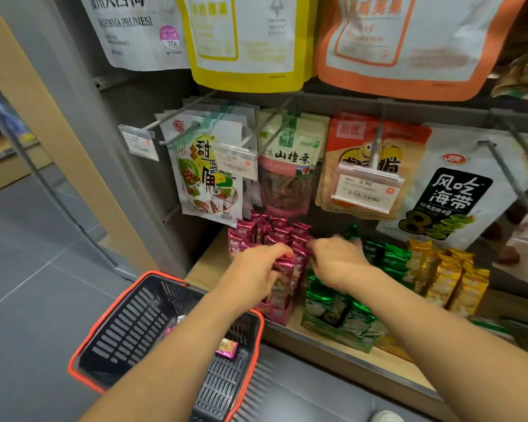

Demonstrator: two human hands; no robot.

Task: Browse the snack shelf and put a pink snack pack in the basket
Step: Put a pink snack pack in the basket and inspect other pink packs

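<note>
Head view: stretches both forearms toward the shelf; grips with left hand (256, 271) a pink snack pack (284, 265) upright in its box, above the basket (128, 324); curls right hand (337, 258) just beside it, cannot tell round what

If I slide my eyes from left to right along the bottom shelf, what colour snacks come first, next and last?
Shiny pink foil snack packs → shiny green foil snack packs → shiny gold foil snack packs.
</note>
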